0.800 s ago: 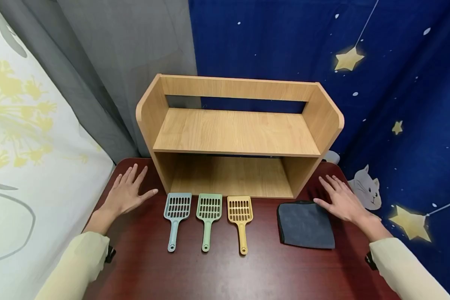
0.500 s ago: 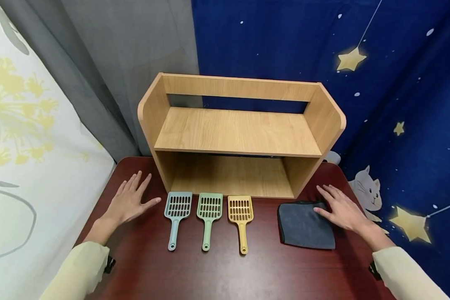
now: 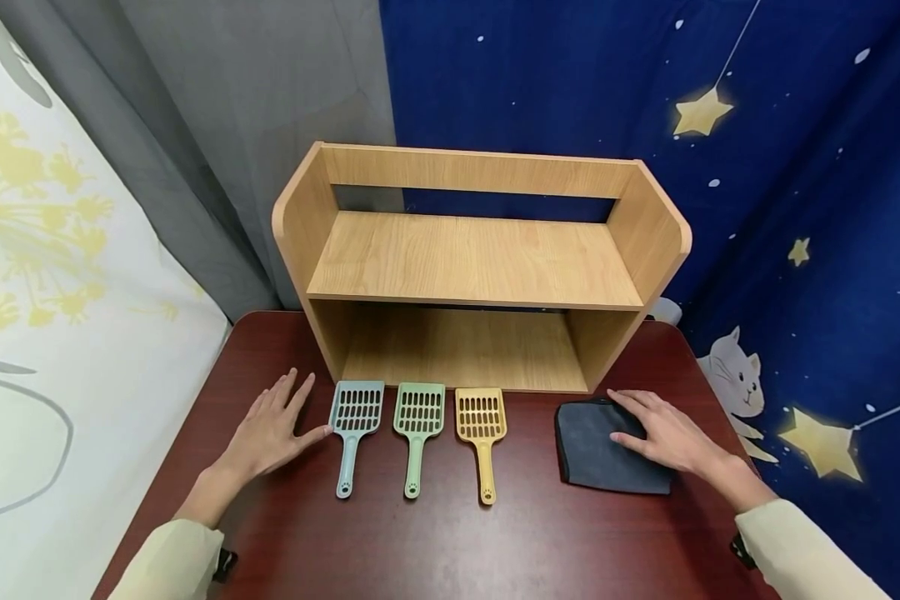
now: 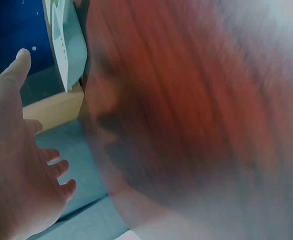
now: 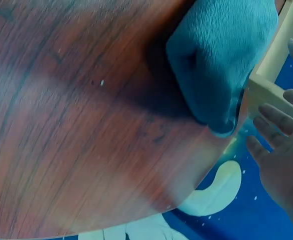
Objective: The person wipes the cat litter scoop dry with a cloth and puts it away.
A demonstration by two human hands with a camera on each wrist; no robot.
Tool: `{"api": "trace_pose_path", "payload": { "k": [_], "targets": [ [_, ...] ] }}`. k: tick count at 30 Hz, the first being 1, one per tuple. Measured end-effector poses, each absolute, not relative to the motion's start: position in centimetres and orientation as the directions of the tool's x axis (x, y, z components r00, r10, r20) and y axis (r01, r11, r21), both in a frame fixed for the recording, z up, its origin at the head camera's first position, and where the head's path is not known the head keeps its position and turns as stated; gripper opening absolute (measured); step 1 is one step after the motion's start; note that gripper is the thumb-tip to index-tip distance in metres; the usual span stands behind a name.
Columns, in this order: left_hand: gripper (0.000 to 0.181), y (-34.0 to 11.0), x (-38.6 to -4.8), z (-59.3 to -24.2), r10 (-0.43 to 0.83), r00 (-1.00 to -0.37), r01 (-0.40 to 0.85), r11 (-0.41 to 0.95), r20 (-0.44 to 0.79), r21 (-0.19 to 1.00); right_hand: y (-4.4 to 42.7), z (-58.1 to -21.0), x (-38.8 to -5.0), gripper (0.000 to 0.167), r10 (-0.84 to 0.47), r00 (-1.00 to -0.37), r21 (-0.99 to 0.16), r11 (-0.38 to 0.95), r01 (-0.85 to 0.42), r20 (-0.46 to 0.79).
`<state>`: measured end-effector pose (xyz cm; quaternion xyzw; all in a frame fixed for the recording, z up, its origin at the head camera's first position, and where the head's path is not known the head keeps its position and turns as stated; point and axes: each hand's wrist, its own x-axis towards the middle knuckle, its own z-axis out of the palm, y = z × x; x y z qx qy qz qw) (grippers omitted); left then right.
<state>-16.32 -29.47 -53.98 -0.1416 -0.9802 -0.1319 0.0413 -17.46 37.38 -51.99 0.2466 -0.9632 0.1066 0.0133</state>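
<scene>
Folded dark grey-blue fabric cloth, on the right of the red-brown wooden tabletop, nearer than the pale wooden two-tier shelf. Just drawn nearer and inward: right-hand grip, over the cloth; left-hand grip, beside the light-blue plastic slotted scoop. Both loose-fingered, holding nothing, contact unclear, seemingly now within reach. Room along the near side; far side bounded by the shelf's front edge.

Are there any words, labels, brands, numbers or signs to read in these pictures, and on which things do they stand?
No word, label, brand or number can be read.
The blue scoop and the green scoop each show a small paw-like mark, not text, near the handle's end.
</scene>
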Motion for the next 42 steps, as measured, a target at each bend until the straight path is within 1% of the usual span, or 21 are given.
{"api": "trace_pose_path", "payload": {
  "k": [7, 13, 25, 35, 38, 42],
  "targets": [
    [0.1, -28.1, -14.9, -54.9, 0.26, -0.957, 0.287, 0.915, 0.129, 0.283, 35.8, -52.8, -17.9, 0.073, -0.505, -0.861, -0.269, 0.823, -0.501, 0.057],
    [0.101, -26.3, -13.9, -54.9, 0.245, -0.962, 0.27, 0.908, 0.118, 0.321, 34.7, -53.2, -18.7, 0.072, -0.506, -0.861, -0.312, 0.812, -0.493, 0.045],
    [0.107, -24.0, -12.8, -55.3, 0.158, -0.987, 0.154, 0.891, 0.026, 0.426, 33.2, -53.9, -20.6, 0.069, -0.57, -0.821, -0.385, 0.751, -0.536, 0.032],
    [0.108, -22.5, -12.7, -55.7, 0.093, -0.994, 0.105, 0.881, 0.049, 0.461, 32.5, -54.1, -21.8, 0.067, -0.569, -0.822, -0.421, 0.748, -0.513, -0.011],
    [0.109, -22.1, -12.6, -55.9, 0.081, -0.995, 0.096, 0.878, 0.053, 0.468, 32.4, -54.2, -22.0, 0.064, -0.573, -0.819, -0.452, 0.737, -0.502, -0.025],
    [0.11, -21.7, -12.4, -56.2, 0.089, -0.993, 0.117, 0.882, 0.082, 0.456, 32.3, -54.4, -22.1, 0.056, -0.581, -0.813, -0.48, 0.724, -0.494, -0.039]
  ]
}}
